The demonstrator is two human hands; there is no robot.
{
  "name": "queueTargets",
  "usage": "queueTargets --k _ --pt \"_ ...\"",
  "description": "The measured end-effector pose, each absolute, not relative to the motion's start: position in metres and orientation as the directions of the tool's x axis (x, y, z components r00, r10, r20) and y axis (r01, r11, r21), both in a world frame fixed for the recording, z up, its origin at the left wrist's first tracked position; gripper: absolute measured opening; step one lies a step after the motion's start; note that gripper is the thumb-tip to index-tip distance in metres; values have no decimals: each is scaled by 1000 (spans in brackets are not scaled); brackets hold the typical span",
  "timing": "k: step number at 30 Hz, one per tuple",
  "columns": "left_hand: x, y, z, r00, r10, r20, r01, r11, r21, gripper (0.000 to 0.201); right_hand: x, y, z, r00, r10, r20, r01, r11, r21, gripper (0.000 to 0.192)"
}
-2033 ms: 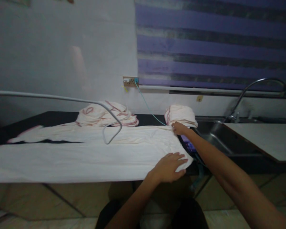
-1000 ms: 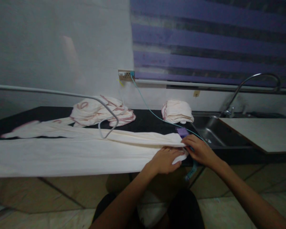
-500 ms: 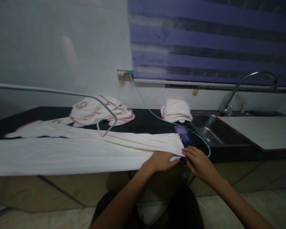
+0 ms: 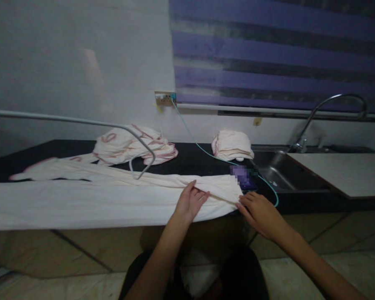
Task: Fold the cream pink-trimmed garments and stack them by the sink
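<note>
A long white cloth lies stretched along the front of the dark counter, its upper layer folded lengthwise over the lower one. My right hand pinches the corner at its right end between thumb and fingers. Palm turned up, my left hand rests against the folded edge, thumb and fingers apart, with the fingertips touching the fabric. At the cloth's far left, a strip with a pinkish border trails toward a crumpled heap of similar cloths.
Behind stands a folded cloth stack. A phone with a pale blue cable lies beside the cloth's right end. A bent grey rod crosses above the left side. To the right are a sink, a faucet and a pale board.
My left hand has moved left along the cloth and turned palm up at the fold. The right hand keeps its pinch at the corner. The lower layer's right end now lies rounder.
</note>
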State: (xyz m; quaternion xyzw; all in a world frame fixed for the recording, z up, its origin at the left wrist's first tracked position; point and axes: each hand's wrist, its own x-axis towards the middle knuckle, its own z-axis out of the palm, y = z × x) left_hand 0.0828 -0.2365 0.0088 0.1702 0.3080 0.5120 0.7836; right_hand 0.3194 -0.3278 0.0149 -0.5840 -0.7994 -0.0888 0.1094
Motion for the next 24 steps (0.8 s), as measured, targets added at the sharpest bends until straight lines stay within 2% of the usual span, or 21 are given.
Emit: queueTargets --k 3,6,9,11,16,19,21,24 --pt "75 -233 24 425 832 -357 -710 551 438 14 306 -322 36 -236 963 133 972 233 31 49" --pt "73 -233 31 498 792 -354 -653 611 448 20 296 -315 59 -142 989 -48 987 144 64 54" --pt "75 -236 26 419 823 -382 -654 566 502 16 287 -306 79 -79 981 -175 993 92 68 43" --pt "76 -239 19 363 849 -385 -662 525 535 14 277 -298 88 -53 991 -120 997 60 57 37" --pt "84 -251 -4 282 915 -288 -666 402 628 18 240 -260 66 -51 974 223 993 74 -96 35" --pt "83 -250 -16 218 950 -224 -645 313 697 18 233 -236 28 -5 967 254 979 56 -195 33" --pt "76 -244 -18 107 977 -186 -635 211 743 16 238 -225 4 -8 963 269 971 72 -230 34" --pt "58 -228 -11 -117 980 -162 -717 29 697 19 249 -217 -19 -81 945 318 959 160 -232 37"
